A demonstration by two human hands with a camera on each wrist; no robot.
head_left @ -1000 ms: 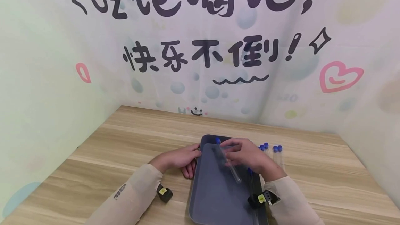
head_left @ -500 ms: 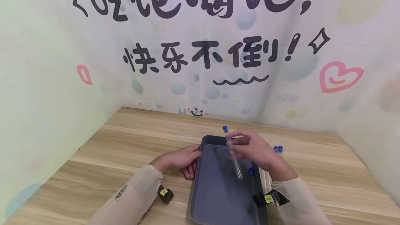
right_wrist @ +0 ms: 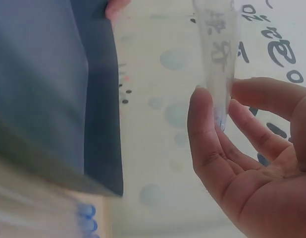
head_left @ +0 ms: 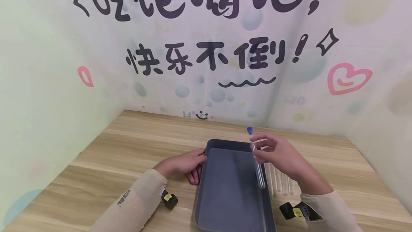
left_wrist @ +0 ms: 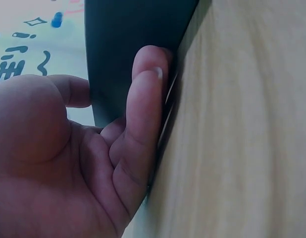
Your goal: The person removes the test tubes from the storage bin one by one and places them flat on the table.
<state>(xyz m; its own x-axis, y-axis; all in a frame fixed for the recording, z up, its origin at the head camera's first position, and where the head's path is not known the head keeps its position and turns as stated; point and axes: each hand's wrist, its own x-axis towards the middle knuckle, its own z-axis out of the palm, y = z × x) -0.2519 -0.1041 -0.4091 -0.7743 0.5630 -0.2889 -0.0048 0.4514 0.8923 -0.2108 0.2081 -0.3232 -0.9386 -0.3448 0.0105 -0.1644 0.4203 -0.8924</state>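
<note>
My right hand [head_left: 280, 155] pinches a clear test tube [head_left: 259, 174] with a blue cap between thumb and fingers. The tube tilts, cap end up and away, over the right side of a dark grey tray [head_left: 230, 189]. In the right wrist view, the tube [right_wrist: 220, 49] runs up from my fingertips, and its cap is hidden. My left hand [head_left: 186, 162] grips the tray's left edge. The left wrist view shows the thumb over the rim and the fingers [left_wrist: 143, 109] along the outer wall, low by the table. Inside the tray, another tube lies along the right wall, partly hidden.
Several clear tubes [head_left: 280, 182] lie side by side on the wooden table [head_left: 145, 135], just right of the tray; my right hand hides their upper ends. Blue caps [right_wrist: 87, 218] show in the right wrist view. A printed cloth wall [head_left: 193, 92] stands behind the table.
My right hand has moved right with the test tube, from over the tray's middle to its right edge, and the tube stands steeper. My left hand has stayed on the tray.
</note>
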